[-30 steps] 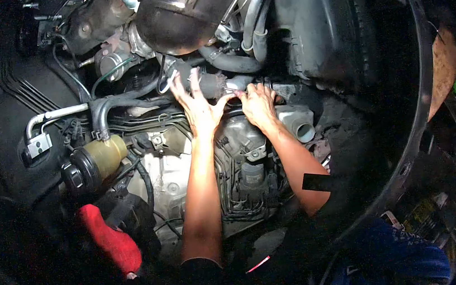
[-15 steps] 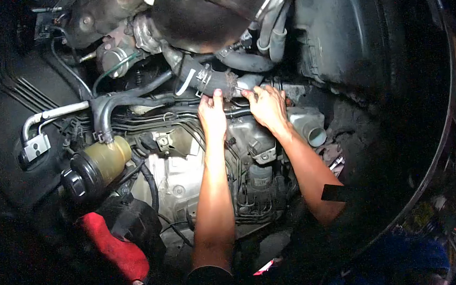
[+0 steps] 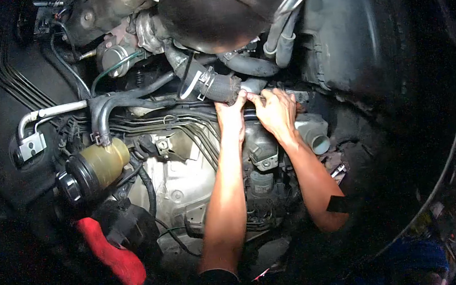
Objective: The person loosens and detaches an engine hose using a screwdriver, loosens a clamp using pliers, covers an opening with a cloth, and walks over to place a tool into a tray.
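Observation:
A thick dark ribbed hose [image 3: 223, 88] with a metal clamp [image 3: 205, 83] ends in a frayed edge against a light metal pipe [image 3: 254, 86]. My left hand [image 3: 231, 111] is at the underside of this joint, its thumb raised against the hose's end and its other fingers curled out of sight beneath. Just to the right, my right hand [image 3: 275, 109] is closed at the pipe, with its thumb pointing left toward the left thumb. What lies between its fingers is too small to make out. A white curved strip [image 3: 190, 85] stands left of the clamp.
A yellowish reservoir with a black cap [image 3: 105, 161] sits at the left, above a red cloth-like object [image 3: 111, 256]. A large dark rounded cover [image 3: 213, 14] hangs over the hose. Thin metal lines [image 3: 141, 124] run across behind the hands. An open pipe end [image 3: 319, 144] is at the right.
My left hand, spread over the hose a second ago, has come down and closed in at its end, beside the right hand. The view has shifted, so the engine parts sit differently in frame.

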Demonstrator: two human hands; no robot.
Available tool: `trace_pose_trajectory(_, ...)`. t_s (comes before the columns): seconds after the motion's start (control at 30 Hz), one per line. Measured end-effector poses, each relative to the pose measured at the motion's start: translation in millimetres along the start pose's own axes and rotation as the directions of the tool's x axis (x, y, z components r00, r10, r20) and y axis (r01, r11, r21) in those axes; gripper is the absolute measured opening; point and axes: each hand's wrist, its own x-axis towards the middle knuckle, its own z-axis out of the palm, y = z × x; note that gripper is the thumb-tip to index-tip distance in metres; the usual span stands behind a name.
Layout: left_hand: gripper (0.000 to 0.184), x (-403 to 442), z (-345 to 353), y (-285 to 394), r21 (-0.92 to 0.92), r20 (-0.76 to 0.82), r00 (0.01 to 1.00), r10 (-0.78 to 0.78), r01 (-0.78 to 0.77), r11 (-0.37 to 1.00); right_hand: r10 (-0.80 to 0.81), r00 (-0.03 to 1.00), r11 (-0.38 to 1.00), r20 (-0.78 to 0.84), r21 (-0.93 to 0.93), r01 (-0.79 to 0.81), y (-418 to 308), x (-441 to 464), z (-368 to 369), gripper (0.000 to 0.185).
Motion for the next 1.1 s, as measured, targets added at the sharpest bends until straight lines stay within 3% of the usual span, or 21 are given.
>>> trace_pose_trajectory(0.03,0.052,-3.9,3.0,5.6,-0.055,-0.033,0.992,-0.120,0.118,0.992,-0.011,0.999,1.000,-0.034,-0.017,0.010,-0.5,0.6,1.7,0.051)
trace_pose_trajectory(0.1,0.043,-6.8,10.1,9.3,-0.019,-0.060,0.991,-0.120,0.120,0.993,-0.032,0.996,0.999,-0.088,-0.039,0.028,1.6,-0.5,1.6,0.052)
trace_pose_trajectory(0.17,0.035,-5.3,15.7,11.7,0.034,-0.103,0.991,-0.080,0.084,0.996,0.020,0.999,0.999,0.030,0.031,-0.021,1.2,10.2,2.9,0.052)
trace_pose_trajectory(0.23,0.042,-1.0,6.8,4.5,0.043,-0.143,0.987,-0.070,0.077,0.996,0.098,0.981,0.991,0.170,0.077,-0.112,-1.8,11.1,-2.3,0.054)
trace_pose_trajectory(0.33,0.053,3.2,8.4,3.3,0.091,-0.141,0.987,-0.074,0.087,0.992,0.134,0.969,0.986,0.206,0.069,-0.151,-11.8,14.0,-23.1,0.058)
trace_pose_trajectory(0.37,0.054,5.8,6.9,-2.0,0.054,-0.144,0.987,-0.070,0.079,0.995,0.202,0.948,0.979,0.245,-0.015,-0.204,-16.4,15.9,-32.7,0.060)
trace_pose_trajectory(0.5,0.055,1.2,13.0,-3.4,0.016,-0.217,0.974,-0.067,0.072,0.997,0.190,0.940,0.980,0.284,0.002,-0.199,-17.1,17.4,-34.4,0.059)
trace_pose_trajectory(0.6,0.056,0.6,12.0,1.0,0.059,-0.214,0.973,-0.092,0.107,0.993,0.095,0.985,0.994,0.143,0.043,-0.102,-9.6,13.0,-19.9,0.053)
trace_pose_trajectory(0.7,0.045,-1.4,9.1,-4.1,0.073,-0.227,0.973,-0.051,0.069,0.995,0.112,0.968,0.986,0.224,0.093,-0.135,-1.4,10.9,-29.2,0.052)
trace_pose_trajectory(0.8,0.045,-4.0,11.9,-17.6,0.056,-0.224,0.975,0.005,0.008,0.998,-0.066,0.996,0.995,-0.064,-0.078,0.060,9.6,-5.6,-28.6,0.051)
trace_pose_trajectory(0.83,0.046,-3.0,10.8,-21.8,0.053,-0.213,0.977,0.022,-0.011,0.999,-0.019,0.995,0.998,0.096,0.060,0.013,15.5,1.9,-32.8,0.051)
trace_pose_trajectory(0.93,0.051,-0.7,3.4,-23.4,0.165,-0.167,0.986,-0.022,0.050,0.985,-0.043,0.985,0.997,0.168,0.075,0.031,15.5,3.9,-38.4,0.049)
trace_pose_trajectory(0.97,0.054,1.1,1.4,-25.8,0.143,-0.208,0.976,-0.072,0.103,0.984,-0.035,0.983,0.999,0.177,0.043,0.028,15.0,2.9,-38.4,0.048)
trace_pose_trajectory(1.07,0.057,3.2,10.3,-24.0,0.169,-0.258,0.966,0.007,0.039,0.985,0.012,0.972,1.000,0.233,0.008,-0.014,10.0,6.9,-37.9,0.049)
trace_pose_trajectory(1.1,0.053,2.7,11.8,-22.1,0.201,-0.338,0.941,-0.020,0.093,0.975,0.094,0.948,0.995,0.304,-0.009,-0.096,3.9,9.3,-42.2,0.052)
